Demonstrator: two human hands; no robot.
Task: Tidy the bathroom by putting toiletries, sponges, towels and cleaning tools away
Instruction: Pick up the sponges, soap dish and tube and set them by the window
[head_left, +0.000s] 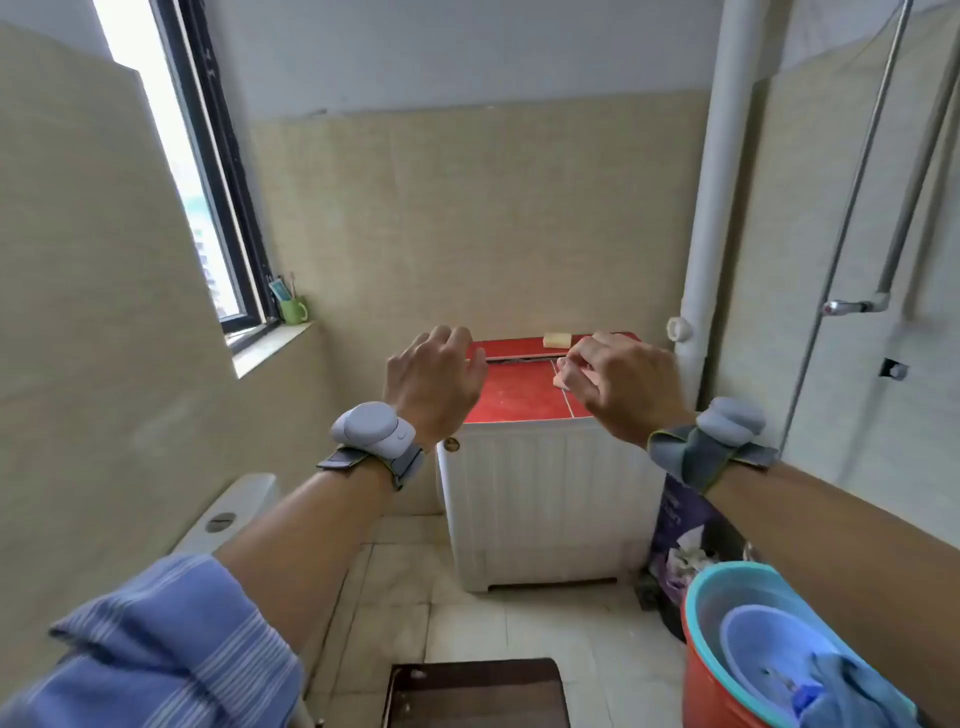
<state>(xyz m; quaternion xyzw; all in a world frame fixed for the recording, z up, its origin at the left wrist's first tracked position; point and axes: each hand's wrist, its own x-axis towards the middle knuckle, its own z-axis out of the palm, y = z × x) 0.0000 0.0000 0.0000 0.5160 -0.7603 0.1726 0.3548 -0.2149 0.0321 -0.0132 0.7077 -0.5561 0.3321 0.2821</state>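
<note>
While raised over red lid (519, 397) edge, left hand (434, 382) loose, empty; right hand (631, 387) hold unclear.

blue striped sleeve (171, 639), grey wristbands (371, 426)

Red-topped washer (519, 397), yellow sponge (557, 340) on its far edge just beyond the right fingers (589, 347), sill (275, 344) left of the left fingers (457, 338) bearing a green cup (294, 310), floor (467, 618) below with dark mat (478, 693), orange bucket (706, 686).
</note>
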